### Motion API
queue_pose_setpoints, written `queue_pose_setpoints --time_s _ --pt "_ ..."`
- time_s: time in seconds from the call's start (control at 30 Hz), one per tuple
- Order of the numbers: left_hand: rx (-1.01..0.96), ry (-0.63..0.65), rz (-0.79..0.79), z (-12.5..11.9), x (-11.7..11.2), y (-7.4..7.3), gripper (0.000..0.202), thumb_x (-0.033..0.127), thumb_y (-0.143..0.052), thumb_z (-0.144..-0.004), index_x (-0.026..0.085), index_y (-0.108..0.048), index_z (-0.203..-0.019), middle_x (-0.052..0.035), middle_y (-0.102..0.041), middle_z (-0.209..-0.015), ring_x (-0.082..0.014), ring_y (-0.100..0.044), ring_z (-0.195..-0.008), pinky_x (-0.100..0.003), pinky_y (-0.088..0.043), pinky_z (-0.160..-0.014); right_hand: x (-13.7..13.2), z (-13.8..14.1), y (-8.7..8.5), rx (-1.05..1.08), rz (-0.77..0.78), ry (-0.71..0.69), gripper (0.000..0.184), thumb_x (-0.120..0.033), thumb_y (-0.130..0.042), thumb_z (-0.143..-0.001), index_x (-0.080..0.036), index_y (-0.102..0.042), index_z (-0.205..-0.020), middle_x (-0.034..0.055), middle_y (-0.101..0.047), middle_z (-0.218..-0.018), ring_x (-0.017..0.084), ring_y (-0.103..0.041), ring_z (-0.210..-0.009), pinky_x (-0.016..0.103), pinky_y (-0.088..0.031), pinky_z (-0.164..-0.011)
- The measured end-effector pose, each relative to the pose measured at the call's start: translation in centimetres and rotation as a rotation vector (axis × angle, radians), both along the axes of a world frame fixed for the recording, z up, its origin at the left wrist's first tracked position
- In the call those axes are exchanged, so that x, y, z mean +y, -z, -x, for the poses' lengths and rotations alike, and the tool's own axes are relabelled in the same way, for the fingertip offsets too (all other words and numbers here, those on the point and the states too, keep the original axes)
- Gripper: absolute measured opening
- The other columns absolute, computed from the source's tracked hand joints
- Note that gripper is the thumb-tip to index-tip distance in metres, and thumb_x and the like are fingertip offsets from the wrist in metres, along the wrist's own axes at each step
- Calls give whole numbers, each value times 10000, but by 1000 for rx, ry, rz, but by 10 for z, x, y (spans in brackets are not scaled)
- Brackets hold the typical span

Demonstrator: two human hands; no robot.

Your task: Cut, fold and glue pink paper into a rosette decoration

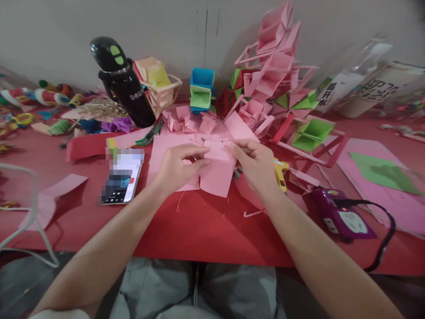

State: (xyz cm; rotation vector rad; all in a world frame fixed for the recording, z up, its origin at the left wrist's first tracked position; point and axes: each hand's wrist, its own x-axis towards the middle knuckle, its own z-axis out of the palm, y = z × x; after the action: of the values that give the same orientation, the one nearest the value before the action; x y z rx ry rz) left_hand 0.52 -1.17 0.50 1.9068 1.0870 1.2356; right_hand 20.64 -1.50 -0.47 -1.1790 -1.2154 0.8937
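Between my hands is a pink sheet of paper (217, 175), raised a little off the table and tilted towards me. My left hand (181, 166) pinches its left edge between thumb and fingers. At its upper right corner, my right hand (254, 159) grips the paper with thumb and forefinger. A larger pink sheet (157, 155) lies flat beneath. Behind the held sheet are several small folded pink paper pieces (181, 119). Green-handled scissors (149, 135) rest just beyond my left hand. A yellow glue gun (280, 173) lies right of my right hand, partly hidden by it.
A phone (124, 177) and a black bottle (128, 84) stand at the left. Folded pink paper boxes (272, 71) pile up at the back right. A purple power strip (341, 217) with a black cable sits at the right on the red table (212, 235).
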Motion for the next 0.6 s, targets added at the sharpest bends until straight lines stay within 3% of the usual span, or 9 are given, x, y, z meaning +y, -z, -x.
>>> queue_pose_setpoints --time_s 0.27,0.33,0.47,0.6 --pt "84 -44 -258 5 5 -2 42 241 -751 -831 227 -782 -856 -43 -739 -926 -175 -671 -897 -309 -537 -815 -5 -1 -9 -196 -93 -4 316 -492 -700 -838 -198 -754 -738 -12 -596 -560 102 -513 -503 237 -397 -460" --pt "82 -43 -235 6 5 -4 61 250 -715 -865 222 -768 -865 -39 -751 -930 -173 -678 -898 -308 -533 -826 -6 -1 -11 -280 -157 -26 328 -497 -689 -847 -203 -759 -719 -1 -602 -595 111 -527 -548 250 -409 -498" --pt "90 -39 -138 6 3 -5 105 282 -680 -894 206 -750 -878 -26 -759 -863 -153 -677 -807 -278 -526 -762 -7 -2 -11 -391 -306 -57 159 -401 -760 -806 -257 -796 -862 14 -636 -794 121 -559 -673 263 -446 -578" --pt "84 -33 -43 5 2 -5 127 300 -697 -871 185 -731 -830 -30 -746 -817 -154 -666 -772 -265 -523 -701 -7 -1 -11 -353 -318 -143 89 -310 -743 -827 -241 -777 -873 24 -684 -879 129 -599 -743 272 -474 -639"
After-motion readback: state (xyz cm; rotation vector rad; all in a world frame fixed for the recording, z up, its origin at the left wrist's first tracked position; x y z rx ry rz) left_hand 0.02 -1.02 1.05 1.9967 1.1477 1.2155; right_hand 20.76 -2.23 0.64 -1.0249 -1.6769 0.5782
